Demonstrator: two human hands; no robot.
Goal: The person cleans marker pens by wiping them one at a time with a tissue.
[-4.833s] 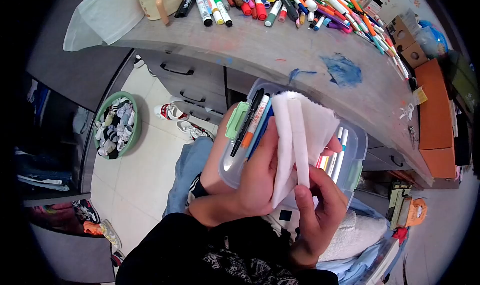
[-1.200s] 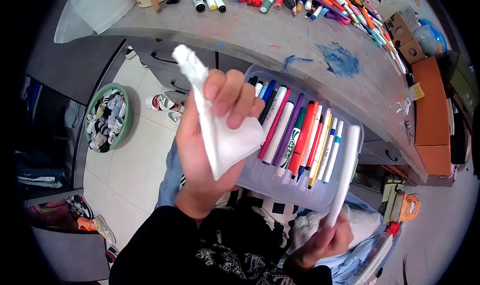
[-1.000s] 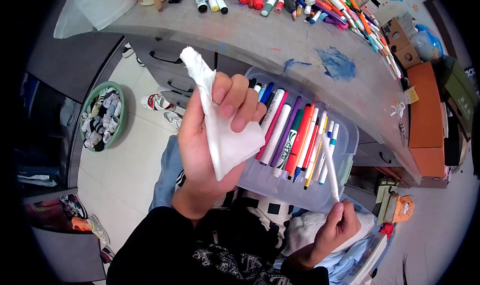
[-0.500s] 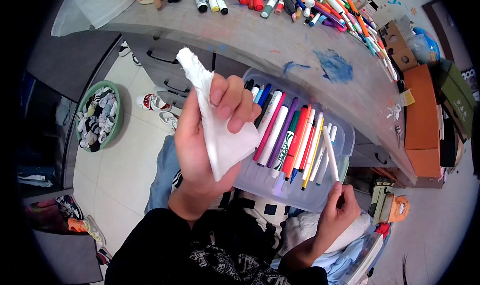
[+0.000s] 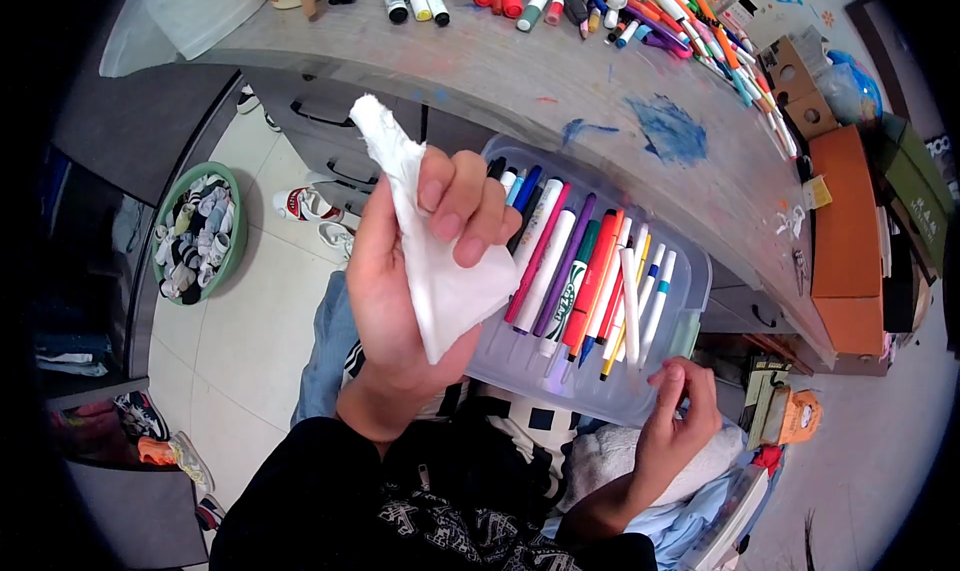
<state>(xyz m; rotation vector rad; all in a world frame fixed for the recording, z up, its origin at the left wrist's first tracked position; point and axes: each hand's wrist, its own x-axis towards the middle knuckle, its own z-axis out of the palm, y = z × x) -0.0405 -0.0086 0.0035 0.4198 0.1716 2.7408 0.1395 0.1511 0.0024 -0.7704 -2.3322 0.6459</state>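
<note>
My left hand (image 5: 425,241) is closed around a crumpled white tissue (image 5: 455,296), held up over the left side of a clear plastic box (image 5: 692,271). Inside the box several markers lie side by side, among them a green marker (image 5: 578,289), a red marker (image 5: 595,296) and a purple marker (image 5: 567,261). A white pen (image 5: 630,309) rests on top of the row near its right end. Just off the box's near right corner is my right hand (image 5: 680,416), its fingers loosely bent and holding nothing.
Beyond the box runs a paint-stained grey desk (image 5: 500,86), with several markers (image 5: 690,21) heaped along its back. Cardboard boxes (image 5: 845,241) stand at the right. On the floor at left sits a green basin (image 5: 240,221) of socks, near some shoes (image 5: 305,206).
The white pen has left my right hand and now lies on the other markers in the box, further left. My left hand keeps the tissue in almost the same place.
</note>
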